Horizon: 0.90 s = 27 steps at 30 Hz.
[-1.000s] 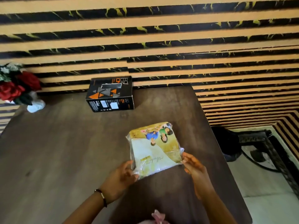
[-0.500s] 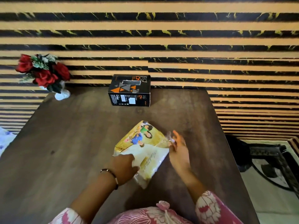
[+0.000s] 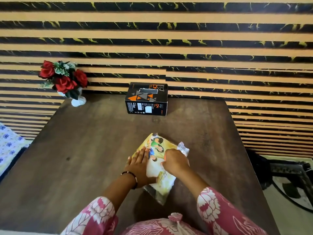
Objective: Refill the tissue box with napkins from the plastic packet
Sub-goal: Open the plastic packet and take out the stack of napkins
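— What's nearest, from where you stand?

— Two pink flowered sleeves (image 3: 218,209) at the six o'clock edge of the dark wooden table (image 3: 84,158). Just past them the napkin packet (image 3: 159,167) lies flat on the table, a little toward one o'clock of the person.

— And the hands?

— The left hand (image 3: 139,168) lies open, palm down, fingers (image 3: 141,154) spread, pressing the packet's nine o'clock side; it grips nothing. The right hand (image 3: 175,162) is curled over the three o'clock side, right by the crumpled clear end of the plastic (image 3: 183,148). Whether it actually pinches that plastic I cannot tell; the knuckles hide the fingertips.

— Where's the box?

— The black tissue box (image 3: 146,99) stands at twelve o'clock, at the far edge against the striped wall (image 3: 220,48), well apart from the packet. Its top slot shows a grey strip.

— Anything else?

— Red roses in a white vase (image 3: 77,99) at the ten o'clock corner.
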{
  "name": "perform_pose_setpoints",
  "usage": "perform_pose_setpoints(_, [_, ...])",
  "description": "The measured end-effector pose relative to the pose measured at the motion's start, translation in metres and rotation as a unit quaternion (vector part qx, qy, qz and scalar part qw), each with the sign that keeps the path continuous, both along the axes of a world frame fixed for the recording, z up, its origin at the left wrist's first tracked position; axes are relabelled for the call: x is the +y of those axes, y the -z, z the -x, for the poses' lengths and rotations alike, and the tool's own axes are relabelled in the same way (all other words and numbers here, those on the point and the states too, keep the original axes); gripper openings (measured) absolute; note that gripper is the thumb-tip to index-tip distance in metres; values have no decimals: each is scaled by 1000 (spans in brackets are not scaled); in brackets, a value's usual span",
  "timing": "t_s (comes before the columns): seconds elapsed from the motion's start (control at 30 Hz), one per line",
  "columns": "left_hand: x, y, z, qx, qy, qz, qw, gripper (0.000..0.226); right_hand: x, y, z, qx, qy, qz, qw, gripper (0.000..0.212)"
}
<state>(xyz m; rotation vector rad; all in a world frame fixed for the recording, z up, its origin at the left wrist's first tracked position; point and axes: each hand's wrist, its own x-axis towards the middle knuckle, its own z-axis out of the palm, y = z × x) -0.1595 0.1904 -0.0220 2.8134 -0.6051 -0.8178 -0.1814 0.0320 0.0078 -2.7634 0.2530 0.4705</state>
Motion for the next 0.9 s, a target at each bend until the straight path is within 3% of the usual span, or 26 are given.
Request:
perform_pose_setpoints(0.17, [-3, -8, 31, 7, -75, -153, 985, 115, 28, 5, -4, 9, -23, -30, 999, 26])
perform_pose_setpoints(0.23, [-7, -15, 31, -12, -59, -170, 984, 108, 43, 6, -5, 1, -35, -20, 999, 24])
perform_pose_setpoints(0.3, [-3, -14, 22, -86, 27, -109, 990, 101, 50, 5, -10, -3, -39, -23, 999, 26])
perform_pose_setpoints(0.37, [10, -3, 10, -103, 100, -32, 989, 107, 49, 3, -13, -1, -53, -34, 998, 25])
perform_pose_setpoints(0.5, [33, 15, 2, -76, 90, 13, 993, 131, 43, 2, -11, 7, -83, -115, 990, 23])
perform_pose_setpoints(0.57, [39, 17, 1, -75, 89, 20, 993, 129, 42, 5, -10, -6, -79, -182, 980, 23])
perform_pose_setpoints(0.7, [52, 15, -8, -64, 95, 29, 993, 123, 41, 4, 1, -32, 10, -292, 956, 43])
perform_pose_setpoints(0.8, [62, 14, -10, -60, 96, 34, 993, 124, 47, 8, 6, -51, 23, -240, 969, 27])
perform_pose_setpoints(0.9, [63, 14, -10, -67, 99, 48, 992, 124, 60, 7, 7, -25, -32, -76, 996, 32])
